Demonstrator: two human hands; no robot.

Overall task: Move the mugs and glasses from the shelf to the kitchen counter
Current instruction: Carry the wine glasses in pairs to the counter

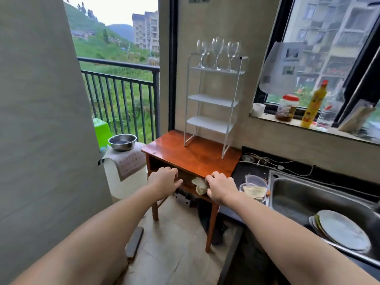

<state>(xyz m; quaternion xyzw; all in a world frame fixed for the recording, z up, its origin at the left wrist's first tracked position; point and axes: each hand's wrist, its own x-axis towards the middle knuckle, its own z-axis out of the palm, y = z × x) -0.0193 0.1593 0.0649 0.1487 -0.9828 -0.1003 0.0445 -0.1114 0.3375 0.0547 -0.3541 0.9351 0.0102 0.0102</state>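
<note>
Head view: wine glasses [218,53] atop shelf [213,99], far above both hands' grip.

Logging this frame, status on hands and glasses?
Left hand and right hand open, no grip. Wine glasses upright on white rack top tier. Nothing blocking.

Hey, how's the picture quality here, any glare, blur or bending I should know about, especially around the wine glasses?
Head view: daylight from the windows, soft, no hard shadows; wide-angle bending curves the window frame and the wall at left; the wine glasses on the rack's top tier are faint against the wall, so their count is hard to tell; mild sheen on the wooden table; left hand and right hand reasonably sharp.
</note>
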